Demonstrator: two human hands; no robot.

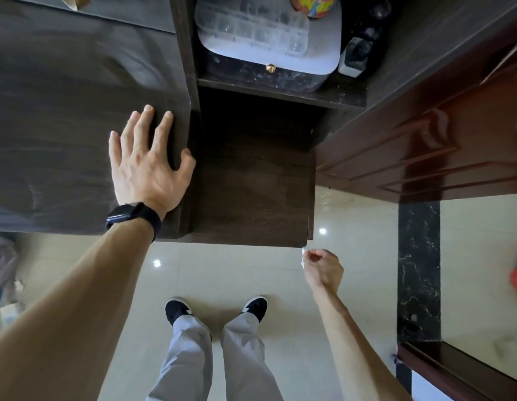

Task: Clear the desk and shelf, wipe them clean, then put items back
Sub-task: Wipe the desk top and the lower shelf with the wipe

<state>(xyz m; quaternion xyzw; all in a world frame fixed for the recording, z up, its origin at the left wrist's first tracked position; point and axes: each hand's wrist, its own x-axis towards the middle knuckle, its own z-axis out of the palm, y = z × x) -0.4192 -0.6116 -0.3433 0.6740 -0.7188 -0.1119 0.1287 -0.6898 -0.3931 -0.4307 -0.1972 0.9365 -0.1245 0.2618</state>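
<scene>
Dark desk top (63, 125), left hand (147, 166) flat with fingers spread at its right edge, likely bracing; right hand (323, 269) off the front corner of the shelf unit (251, 198), pinching a white scrap (303, 256), perhaps a wipe.

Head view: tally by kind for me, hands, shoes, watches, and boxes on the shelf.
Hands: 2, left hand flat on the desk, right hand pinching a white scrap
Shoes: 2, left shoe, right shoe
Watches: 1, black watch
Boxes on the shelf: 2, clear compartment box, dark box beneath
Total: 7
</scene>
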